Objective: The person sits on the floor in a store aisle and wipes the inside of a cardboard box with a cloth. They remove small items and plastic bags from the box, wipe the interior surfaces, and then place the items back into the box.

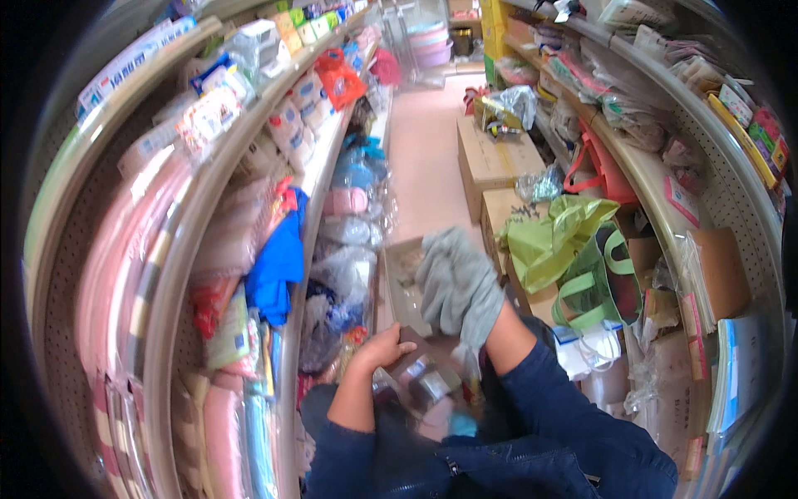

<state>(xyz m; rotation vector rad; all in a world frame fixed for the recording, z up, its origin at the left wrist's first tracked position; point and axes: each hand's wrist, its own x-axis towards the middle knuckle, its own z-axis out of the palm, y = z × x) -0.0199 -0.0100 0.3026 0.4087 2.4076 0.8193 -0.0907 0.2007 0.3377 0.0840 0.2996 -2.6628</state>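
Observation:
My left hand (388, 347) grips the left edge of an open dark brown box (416, 342), its thumb over the rim. Small packaged items (433, 385) lie in that box, blurred. A grey cloth (454, 268) bunches over my right hand (483, 315) and hides its fingers, just above and right of the brown box. Beyond the brown box, partly covered by the cloth, is a shallow beige open box (404, 284) on the floor. Pink and light blue things (437, 419) show near my lap, too blurred to name.
Shelves (249, 112) with bagged textiles and packs line the left side. On the right, cardboard boxes (495, 153) carry a yellow-green plastic bag (542, 243) and a green handled bag (608, 280), before more stocked shelves (629, 168). A pink floor (424, 150) runs ahead to stacked basins (430, 47).

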